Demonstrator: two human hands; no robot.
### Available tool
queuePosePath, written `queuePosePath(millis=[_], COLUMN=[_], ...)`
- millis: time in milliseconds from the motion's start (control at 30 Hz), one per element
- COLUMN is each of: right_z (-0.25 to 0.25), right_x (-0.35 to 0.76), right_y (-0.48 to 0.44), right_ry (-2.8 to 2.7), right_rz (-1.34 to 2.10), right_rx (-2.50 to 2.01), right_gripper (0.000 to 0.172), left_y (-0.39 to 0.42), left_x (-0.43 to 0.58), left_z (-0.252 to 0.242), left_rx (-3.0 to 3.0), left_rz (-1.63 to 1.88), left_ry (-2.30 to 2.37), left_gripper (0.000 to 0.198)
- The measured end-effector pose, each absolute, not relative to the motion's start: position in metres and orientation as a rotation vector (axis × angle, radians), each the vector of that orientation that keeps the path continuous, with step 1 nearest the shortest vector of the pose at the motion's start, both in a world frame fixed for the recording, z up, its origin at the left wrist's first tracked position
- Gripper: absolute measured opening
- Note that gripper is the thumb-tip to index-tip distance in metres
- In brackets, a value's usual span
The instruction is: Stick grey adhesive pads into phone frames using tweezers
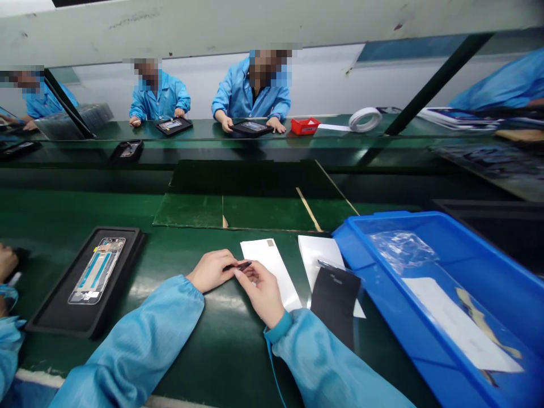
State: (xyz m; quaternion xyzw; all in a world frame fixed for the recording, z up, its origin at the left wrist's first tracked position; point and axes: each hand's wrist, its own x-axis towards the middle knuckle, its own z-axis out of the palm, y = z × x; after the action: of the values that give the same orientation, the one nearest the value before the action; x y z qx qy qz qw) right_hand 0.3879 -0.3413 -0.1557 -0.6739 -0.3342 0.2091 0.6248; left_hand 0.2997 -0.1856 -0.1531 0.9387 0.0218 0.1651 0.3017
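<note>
My left hand (pixel 211 271) and my right hand (pixel 262 289) meet over the green belt, both in blue sleeves. Between their pinched fingertips lies a small thin dark strip (pixel 242 265). Right behind my right hand lies a white sheet (pixel 276 266) on the belt. A black sheet (pixel 335 294) lies to the right, over a second white sheet (pixel 317 252). A black tray (pixel 63 306) with a phone frame (pixel 97 270) in it sits to the left of my left arm.
A blue bin (pixel 476 249) with a plastic bag and backing sheets stands at the right. A co-worker's hand (pixel 6 263) shows at the far left. Across the line, people in blue coats work at black trays. A red box (pixel 305 126) and a tape roll (pixel 364 119) sit there.
</note>
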Motion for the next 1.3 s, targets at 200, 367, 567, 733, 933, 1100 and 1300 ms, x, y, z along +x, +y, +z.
queuePosePath(millis=[200,367,567,733,933,1100,1300], right_z=[-0.157,-0.159,-0.154,-0.153,-0.154,-0.152,-0.154], right_x=[0.388,0.388,0.387,0.386,0.385,0.385,0.383], right_y=[-0.341,-0.341,-0.339,-0.336,-0.334,-0.335,-0.332], right_ry=[-0.771,-0.764,-0.695,-0.601,-0.579,-0.527,-0.511], right_rz=[0.483,0.502,0.503,0.538,0.593,0.601,0.631], right_rx=[-1.552,-1.535,-1.482,-1.42,-1.39,-1.361,-1.333], right_gripper=[0.026,0.025,0.025,0.024,0.021,0.02,0.023], left_y=[-0.185,-0.185,-0.188,-0.168,-0.111,-0.083,-0.075], left_x=[0.299,0.3,0.296,0.318,0.421,0.494,0.538], left_z=[-0.156,-0.154,-0.14,-0.132,-0.112,-0.104,-0.11], left_rx=[2.489,2.467,2.297,2.181,2.297,2.295,2.153], left_rz=[0.443,0.436,0.364,0.325,0.496,0.429,0.316], left_ry=[0.052,0.053,0.095,0.365,0.843,1.253,1.501], left_gripper=[0.009,0.01,0.02,0.026,0.024,0.03,0.035])
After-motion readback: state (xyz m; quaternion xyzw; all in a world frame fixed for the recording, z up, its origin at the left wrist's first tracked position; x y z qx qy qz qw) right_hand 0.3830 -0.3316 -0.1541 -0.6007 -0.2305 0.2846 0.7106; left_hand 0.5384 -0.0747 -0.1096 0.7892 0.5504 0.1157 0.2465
